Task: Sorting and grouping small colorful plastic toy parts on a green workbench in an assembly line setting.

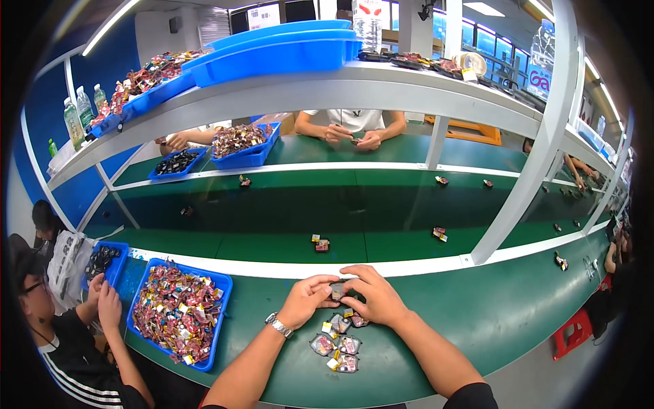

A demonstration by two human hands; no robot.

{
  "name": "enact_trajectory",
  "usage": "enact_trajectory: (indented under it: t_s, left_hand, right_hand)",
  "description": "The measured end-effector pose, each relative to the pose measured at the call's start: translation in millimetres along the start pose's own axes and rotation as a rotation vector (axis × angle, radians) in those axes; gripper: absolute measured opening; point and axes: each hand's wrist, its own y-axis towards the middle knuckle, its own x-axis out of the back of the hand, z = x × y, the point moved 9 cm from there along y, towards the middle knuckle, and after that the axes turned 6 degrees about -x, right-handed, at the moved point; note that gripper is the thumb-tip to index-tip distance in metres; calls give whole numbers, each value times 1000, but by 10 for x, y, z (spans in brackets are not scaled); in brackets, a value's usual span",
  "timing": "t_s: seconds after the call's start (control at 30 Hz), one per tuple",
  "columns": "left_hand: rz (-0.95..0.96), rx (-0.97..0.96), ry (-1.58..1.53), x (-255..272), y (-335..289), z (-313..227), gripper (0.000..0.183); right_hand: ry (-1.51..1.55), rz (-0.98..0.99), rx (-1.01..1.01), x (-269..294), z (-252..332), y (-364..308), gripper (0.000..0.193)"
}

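Note:
Both my hands meet over the green table around a small dark casing with a grey inside (pixel 336 292). My left hand (pixel 310 300), with a metal watch on its wrist, grips the casing's left side between thumb and fingers. From the right, my right hand (pixel 373 293) curls its fingers and thumb onto the same piece. Just below my hands lies a cluster of several clear-and-black casings (pixel 338 341) with red boards and small yellow-and-white parts in them. My fingers cover part of the held casing.
A blue tray (pixel 221 300) heaped with red circuit boards stands to my left. Beyond a white rail (pixel 286 268), loose board assemblies (pixel 321 244) lie on a dark green belt. A shelf (pixel 286 95) with blue trays crosses above. Co-workers sit at left and opposite.

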Motion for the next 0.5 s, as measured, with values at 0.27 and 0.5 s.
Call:
enact_trajectory:
  t_s: [0.27, 0.5]
  left_hand:
    - [-13, 6, 56, -5, 20, 11, 30]
    - [88, -9, 0, -18, -3, -3, 36]
  right_hand:
    - [11, 55, 74, -141, 1, -2, 16]
    - [163, -23, -131, -146, -116, -49, 10]
